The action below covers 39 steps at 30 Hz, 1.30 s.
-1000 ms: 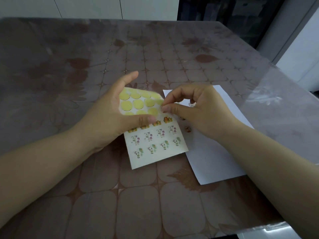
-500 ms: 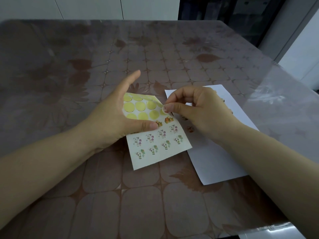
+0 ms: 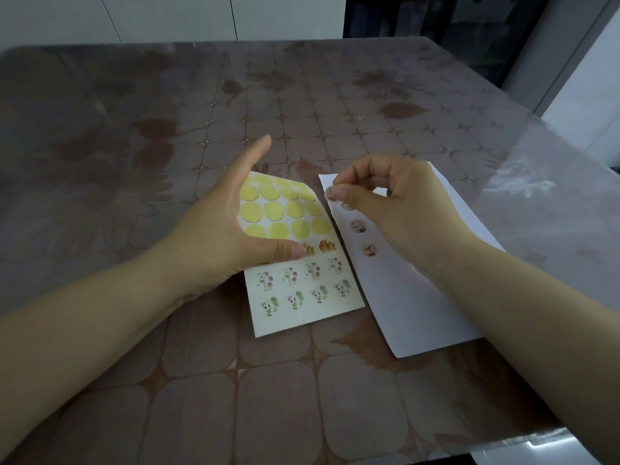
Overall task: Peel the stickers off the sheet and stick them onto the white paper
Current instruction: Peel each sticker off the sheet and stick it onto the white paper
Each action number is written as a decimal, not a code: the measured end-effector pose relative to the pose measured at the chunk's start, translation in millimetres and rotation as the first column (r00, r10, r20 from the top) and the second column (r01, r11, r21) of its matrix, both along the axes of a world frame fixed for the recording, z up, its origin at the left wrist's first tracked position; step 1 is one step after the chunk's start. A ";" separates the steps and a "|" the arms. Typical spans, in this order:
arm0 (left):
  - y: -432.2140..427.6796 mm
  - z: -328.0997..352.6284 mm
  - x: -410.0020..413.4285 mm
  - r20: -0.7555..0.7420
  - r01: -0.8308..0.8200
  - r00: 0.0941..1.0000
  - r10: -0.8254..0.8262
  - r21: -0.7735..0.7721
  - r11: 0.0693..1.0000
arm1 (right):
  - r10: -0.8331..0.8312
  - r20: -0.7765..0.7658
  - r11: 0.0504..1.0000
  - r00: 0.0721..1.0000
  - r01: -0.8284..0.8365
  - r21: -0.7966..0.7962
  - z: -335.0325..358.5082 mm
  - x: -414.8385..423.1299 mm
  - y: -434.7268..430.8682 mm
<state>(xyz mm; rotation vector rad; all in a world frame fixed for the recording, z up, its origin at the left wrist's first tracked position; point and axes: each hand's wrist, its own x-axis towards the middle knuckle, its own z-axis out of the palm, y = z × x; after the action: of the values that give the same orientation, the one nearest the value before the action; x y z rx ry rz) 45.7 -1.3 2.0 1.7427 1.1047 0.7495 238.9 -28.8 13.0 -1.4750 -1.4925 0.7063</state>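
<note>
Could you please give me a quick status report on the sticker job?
Left hand holding the white sticker sheet, thumb on top. Right hand pinching a small round sticker over the top corner of the white rectangular paper. Path clear.

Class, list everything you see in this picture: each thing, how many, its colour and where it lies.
Rectangular paper sticker sheet: one, cream, table centre, under left thumb.
White paper sheet: one, white, right of the sticker sheet.
Round stuck stickers: three visible, brownish, along paper's left edge.
Brown patterned table: one, beneath everything.
Left hand: one, holds sticker sheet.
Right hand: one, pinches small peeled sticker over paper's far corner.
</note>
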 end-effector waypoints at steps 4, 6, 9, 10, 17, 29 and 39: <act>-0.9 0.2 0.1 0.017 -0.003 1.000 0.003 -0.004 1.000 | 0.023 0.020 1.000 1.000 -0.023 0.004 0.6 3.0 1.5; -1.2 0.1 0.6 0.026 -0.008 1.000 0.008 0.001 1.000 | 0.028 0.018 1.000 0.999 -0.028 -0.004 2.8 5.4 1.8; -1.3 -0.7 0.0 0.025 -0.018 1.000 0.018 0.006 1.000 | 0.065 0.104 0.997 0.992 -0.060 -0.051 18.6 21.2 -1.2; -1.6 -0.4 0.0 0.031 -0.021 0.999 0.021 0.007 1.000 | 0.085 0.164 0.994 0.983 -0.072 -0.085 27.5 31.7 -2.7; 2.1 -2.2 2.4 0.280 -0.015 0.959 0.041 -0.093 0.996 | 0.167 0.412 0.907 0.896 0.024 -0.420 52.3 94.8 -22.1; 8.8 -3.7 3.9 0.377 -0.033 0.922 0.090 -0.155 0.987 | -0.054 0.259 0.860 0.964 0.177 -0.478 15.9 113.2 -22.2; 6.3 -2.1 4.7 0.399 0.011 0.915 0.068 -0.192 0.981 | -0.082 0.328 0.879 0.941 0.223 -0.421 9.6 114.5 -18.8</act>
<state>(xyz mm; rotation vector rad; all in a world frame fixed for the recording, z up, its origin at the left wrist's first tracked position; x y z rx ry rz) 50.3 5.0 -0.1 1.3348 0.8847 0.9404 353.4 -47.6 22.7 -2.1169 -1.4685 0.7939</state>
